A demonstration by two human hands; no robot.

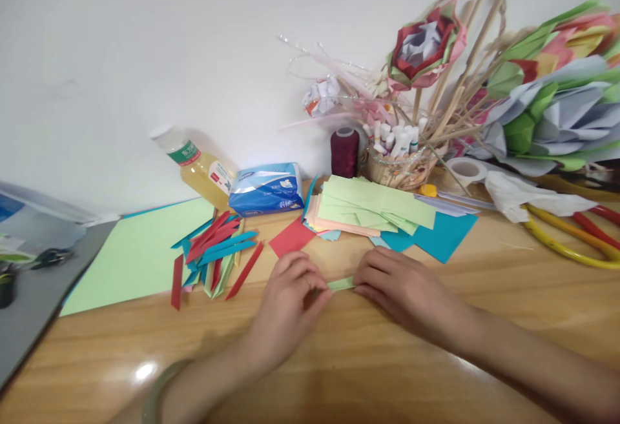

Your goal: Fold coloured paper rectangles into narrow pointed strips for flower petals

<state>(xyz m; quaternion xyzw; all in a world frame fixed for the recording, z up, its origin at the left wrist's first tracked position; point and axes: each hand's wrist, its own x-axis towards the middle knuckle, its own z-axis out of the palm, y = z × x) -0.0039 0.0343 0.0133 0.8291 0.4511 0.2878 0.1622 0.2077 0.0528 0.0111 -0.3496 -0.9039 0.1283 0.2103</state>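
From my remote seat, I see the strip [341, 284] with its long axis running left to right, bridging my left hand [292, 295] and right hand [402, 288], so neither is nearer. The left fingers pinch one end; the right fingers grasp the other. Whether it touches the counter [349, 366], I can't tell.
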